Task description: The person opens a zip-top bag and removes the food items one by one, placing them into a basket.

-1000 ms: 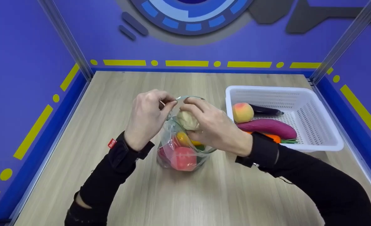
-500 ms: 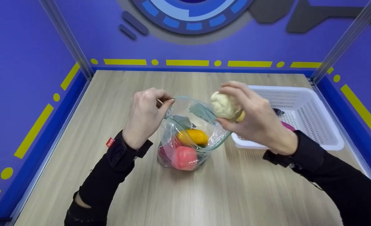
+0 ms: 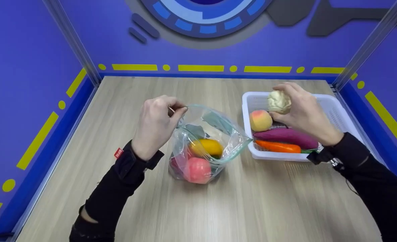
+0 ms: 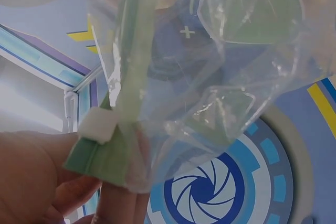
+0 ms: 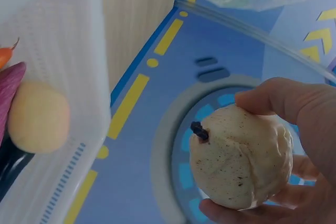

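My left hand (image 3: 158, 122) pinches the left rim corner of a clear zip bag (image 3: 228, 151). A white slider (image 4: 97, 125) sits on the green zip beside the fingers in the left wrist view. The bag's mouth gapes; inside are a pinkish-red round fruit (image 3: 198, 170) and a yellow-orange piece (image 3: 207, 148), with darker pieces partly hidden. Over the white basket (image 3: 353, 144), my right hand (image 3: 307, 114) holds a cream-coloured, lumpy round fruit or vegetable (image 3: 279, 102). Brown specks and a dark stem show on it in the right wrist view, with thumb and fingers around its sides.
In the basket lie a peach (image 3: 261, 120), a long purple vegetable (image 3: 285, 135), a carrot (image 3: 279, 147) and a dark eggplant (image 5: 11, 166). The bag's right corner points at the basket's left rim. Blue walls surround the wooden table (image 3: 134, 208).
My right hand has moved right from the bag's mouth to over the basket, carrying the cream-coloured fruit or vegetable. The bag's mouth has spread rightward. My left hand stays at its rim.
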Demonstrator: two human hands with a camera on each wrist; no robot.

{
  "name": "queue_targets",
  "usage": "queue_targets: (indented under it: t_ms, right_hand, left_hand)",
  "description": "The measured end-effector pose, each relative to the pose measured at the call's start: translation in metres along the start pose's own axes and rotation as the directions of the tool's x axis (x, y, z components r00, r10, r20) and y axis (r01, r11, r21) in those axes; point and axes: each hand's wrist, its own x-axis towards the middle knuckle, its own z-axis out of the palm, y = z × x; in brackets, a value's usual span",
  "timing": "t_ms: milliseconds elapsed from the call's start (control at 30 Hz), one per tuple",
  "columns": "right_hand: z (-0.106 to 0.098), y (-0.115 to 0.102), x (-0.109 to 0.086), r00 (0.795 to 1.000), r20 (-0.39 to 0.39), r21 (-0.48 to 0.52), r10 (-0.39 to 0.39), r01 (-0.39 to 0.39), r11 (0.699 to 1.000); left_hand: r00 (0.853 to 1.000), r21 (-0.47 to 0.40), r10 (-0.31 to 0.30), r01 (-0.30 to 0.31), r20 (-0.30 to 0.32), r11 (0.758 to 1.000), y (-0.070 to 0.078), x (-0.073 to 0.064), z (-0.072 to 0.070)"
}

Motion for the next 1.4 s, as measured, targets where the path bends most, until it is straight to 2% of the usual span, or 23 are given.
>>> queue_targets:
  t_ms: [200, 333, 533, 767, 1033, 1167, 1267, 1400]
  right_hand:
    - [0.003, 0.046, 0.009, 0.992, 0.090, -0.034, 0.090, -0.088, 0.996]
    - [0.005, 0.072, 0.012, 0.973, 0.179, -0.074, 0.146, -0.135, 0.988]
    - [0.006, 0.114, 0.013, 0.921, 0.321, -0.156, 0.219, -0.177, 0.972]
    - [0.016, 0.161, 0.009, 0.859, 0.419, -0.244, 0.294, -0.205, 0.948]
    - [0.015, 0.182, 0.003, 0.801, 0.478, -0.308, 0.359, -0.230, 0.923]
    - [0.013, 0.189, -0.003, 0.749, 0.529, -0.305, 0.399, -0.271, 0.913]
    - [0.013, 0.194, -0.007, 0.719, 0.554, -0.316, 0.420, -0.285, 0.905]
    - [0.014, 0.199, -0.009, 0.702, 0.576, -0.331, 0.419, -0.268, 0.905]
  left_hand:
    - [0.999, -0.004, -0.035, 0.035, 0.022, 0.999, 0.002, 0.002, 0.000]
    - [0.998, -0.003, -0.047, 0.048, 0.037, 0.999, 0.003, 0.002, 0.000]
    - [0.999, -0.011, -0.037, 0.038, 0.027, 0.999, 0.002, 0.002, 0.000]
    - [0.999, -0.014, -0.021, 0.021, 0.030, 1.000, 0.002, 0.002, 0.002]
    - [1.000, 0.005, -0.006, 0.006, 0.010, 1.000, 0.000, 0.000, 0.001]
    - [1.000, 0.003, -0.017, 0.017, 0.012, 1.000, -0.002, 0.001, 0.001]
    - [1.000, 0.005, -0.023, 0.023, 0.015, 1.000, -0.003, 0.001, 0.001]
    - [1.000, 0.003, -0.025, 0.025, 0.015, 1.000, -0.003, 0.002, -0.001]
